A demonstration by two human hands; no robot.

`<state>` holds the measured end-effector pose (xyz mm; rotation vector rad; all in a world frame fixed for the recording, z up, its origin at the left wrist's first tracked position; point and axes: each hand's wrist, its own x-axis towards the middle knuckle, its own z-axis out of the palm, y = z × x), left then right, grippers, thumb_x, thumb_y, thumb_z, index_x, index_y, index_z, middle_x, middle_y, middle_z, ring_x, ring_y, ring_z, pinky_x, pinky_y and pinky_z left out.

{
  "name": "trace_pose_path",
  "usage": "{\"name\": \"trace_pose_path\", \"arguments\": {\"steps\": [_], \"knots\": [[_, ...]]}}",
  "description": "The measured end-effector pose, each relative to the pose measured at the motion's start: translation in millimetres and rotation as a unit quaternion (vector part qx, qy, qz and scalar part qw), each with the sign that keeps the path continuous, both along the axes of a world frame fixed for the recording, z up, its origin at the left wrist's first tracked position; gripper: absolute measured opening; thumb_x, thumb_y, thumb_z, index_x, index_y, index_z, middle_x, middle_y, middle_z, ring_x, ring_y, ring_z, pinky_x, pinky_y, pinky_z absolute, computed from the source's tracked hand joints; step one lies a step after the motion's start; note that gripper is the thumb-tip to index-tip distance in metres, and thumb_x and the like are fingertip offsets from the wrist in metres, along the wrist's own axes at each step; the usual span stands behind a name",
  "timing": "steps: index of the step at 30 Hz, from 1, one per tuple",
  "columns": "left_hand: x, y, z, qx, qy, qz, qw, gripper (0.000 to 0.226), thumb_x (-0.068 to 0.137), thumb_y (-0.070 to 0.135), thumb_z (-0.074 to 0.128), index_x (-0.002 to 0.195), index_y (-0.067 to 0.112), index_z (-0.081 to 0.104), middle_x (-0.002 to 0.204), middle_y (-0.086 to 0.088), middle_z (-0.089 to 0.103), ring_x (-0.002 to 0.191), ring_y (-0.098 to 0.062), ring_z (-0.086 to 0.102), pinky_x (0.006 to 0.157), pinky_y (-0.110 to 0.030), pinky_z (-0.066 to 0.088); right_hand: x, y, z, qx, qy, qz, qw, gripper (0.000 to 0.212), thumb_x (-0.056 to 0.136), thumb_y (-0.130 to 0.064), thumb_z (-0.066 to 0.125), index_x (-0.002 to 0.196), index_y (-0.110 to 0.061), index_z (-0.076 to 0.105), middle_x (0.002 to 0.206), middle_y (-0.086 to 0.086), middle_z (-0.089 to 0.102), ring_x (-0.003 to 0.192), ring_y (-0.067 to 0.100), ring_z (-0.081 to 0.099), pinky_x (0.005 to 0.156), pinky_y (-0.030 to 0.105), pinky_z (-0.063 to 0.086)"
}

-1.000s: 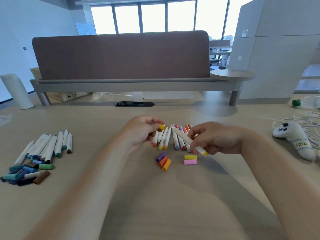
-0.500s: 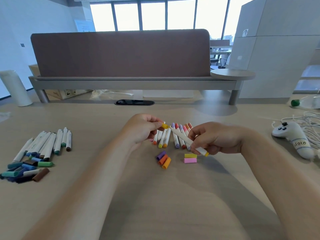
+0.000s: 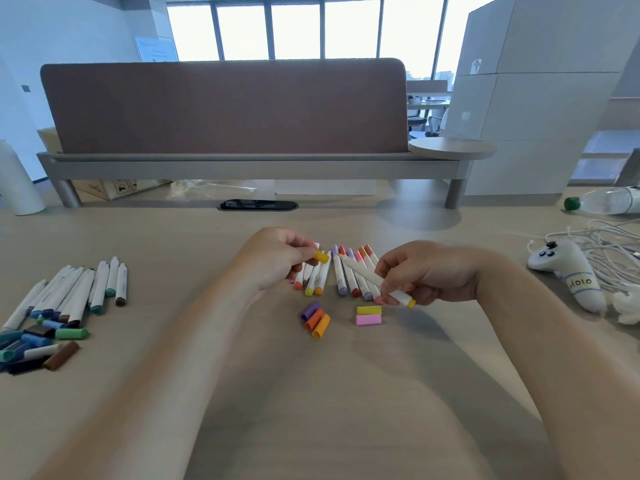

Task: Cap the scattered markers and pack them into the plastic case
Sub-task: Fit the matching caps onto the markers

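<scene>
Our left hand point(image 3: 273, 261) pinched the yellow cap point(image 3: 322, 257), our right hand point(image 3: 426, 275) gripped the marker point(image 3: 362, 271); we needed them lined up straight.

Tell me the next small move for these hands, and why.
Probably bring the yellow-orange cap pinched in the left hand onto the free end of the white marker held by the right hand, then push it on. Cap and that end sit close but apart, and the marker's other end shows a matching yellow.
</scene>
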<state>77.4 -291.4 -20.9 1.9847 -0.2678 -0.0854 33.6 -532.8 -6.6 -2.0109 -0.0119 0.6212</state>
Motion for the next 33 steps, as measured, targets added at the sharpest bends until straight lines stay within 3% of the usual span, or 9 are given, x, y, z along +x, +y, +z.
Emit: {"name": "trace_pose_path", "arguments": {"steps": [3,7,19,20,23,25,27,31,33], "knots": [[-8.3,-5.0,4.0,0.132,-0.035,-0.087,0.987,0.010,0.088,0.020,0.070,0.095,0.023,0.076,0.082,0.012,0.068,0.071,-0.002,0.058,0.069,-0.023,0.047,0.7,-1.7,0.1,-0.013,-0.015,-0.041,0.999,0.008,0.089,-0.003,0.060,0.097,-0.001,0.059,0.073,0.014,0.051,0.050,0.013,0.027,0.045,0.022,0.020],[-22.4,-19.8,4.4,0.237,-0.027,-0.177,0.955,0.009,0.084,0.020,0.072,0.088,0.026,0.077,0.084,0.010,0.072,0.083,-0.010,0.066,0.072,-0.024,0.050,1.3,3.2,-2.7,-0.016,-0.020,-0.054,0.998,0.013,0.089,-0.003,0.058,0.101,0.000,0.059,0.059,0.007,0.058,0.048,0.012,0.027,0.044,0.022,0.020],[-31.0,-28.4,5.5,0.359,-0.085,-0.161,0.915,0.018,0.090,0.027,0.063,0.102,0.025,0.076,0.085,0.009,0.067,0.083,-0.012,0.062,0.063,-0.023,0.044,4.8,0.4,-7.2,-0.038,-0.022,-0.057,0.997,0.009,0.087,-0.005,0.059,0.095,-0.004,0.058,0.058,0.008,0.055,0.045,0.013,0.029,0.049,0.023,0.018],[-32.1,-31.2,4.2,0.363,-0.095,-0.157,0.914,0.018,0.090,0.027,0.062,0.103,0.027,0.075,0.087,0.007,0.066,0.090,-0.015,0.061,0.066,-0.022,0.043,6.0,-0.8,-8.4,-0.039,-0.025,-0.059,0.997,0.009,0.086,-0.005,0.060,0.094,-0.004,0.058,0.062,0.011,0.052,0.046,0.013,0.029,0.049,0.023,0.018],[-32.3,-41.8,-5.9,0.373,-0.143,-0.138,0.906,0.017,0.091,0.030,0.060,0.100,0.033,0.074,0.113,-0.003,0.065,0.124,-0.029,0.047,0.107,-0.040,0.035,8.9,-2.6,-9.4,-0.042,-0.034,-0.068,0.996,0.007,0.084,-0.006,0.060,0.090,-0.005,0.057,0.072,0.013,0.044,0.046,0.014,0.028,0.048,0.024,0.017],[-32.1,-47.7,-10.8,0.368,-0.163,-0.134,0.906,0.014,0.090,0.034,0.060,0.093,0.032,0.074,0.107,0.000,0.066,0.121,-0.030,0.049,0.114,-0.046,0.027,9.7,-2.9,-9.4,-0.042,-0.037,-0.070,0.996,0.007,0.084,-0.006,0.060,0.089,-0.006,0.056,0.074,0.015,0.044,0.047,0.015,0.027,0.048,0.023,0.018],[-32.2,-52.9,-14.0,0.371,-0.160,-0.141,0.904,0.015,0.089,0.031,0.061,0.091,0.026,0.075,0.100,-0.001,0.066,0.106,-0.024,0.056,0.109,-0.041,0.032,10.3,-3.4,-9.9,-0.040,-0.041,-0.070,0.996,0.007,0.083,-0.006,0.060,0.089,-0.006,0.056,0.079,0.016,0.045,0.047,0.015,0.027,0.047,0.023,0.018],[-30.9,-58.6,-17.3,0.385,-0.146,-0.153,0.898,0.012,0.088,0.032,0.063,0.079,0.029,0.070,0.121,-0.009,0.061,0.102,-0.026,0.058,0.092,-0.047,0.049,12.1,-4.1,-11.3,-0.040,-0.045,-0.072,0.996,0.007,0.083,-0.007,0.060,0.088,-0.006,0.055,0.083,0.018,0.046,0.048,0.015,0.027,0.045,0.021,0.019],[-29.6,-58.9,-18.3,0.391,-0.147,-0.157,0.895,0.012,0.088,0.034,0.063,0.084,0.026,0.072,0.110,-0.005,0.064,0.097,-0.025,0.058,0.089,-0.047,0.050,12.4,-4.0,-11.2,-0.037,-0.044,-0.070,0.996,0.008,0.083,-0.007,0.060,0.089,-0.006,0.056,0.083,0.018,0.046,0.048,0.016,0.027,0.045,0.021,0.019]]}}
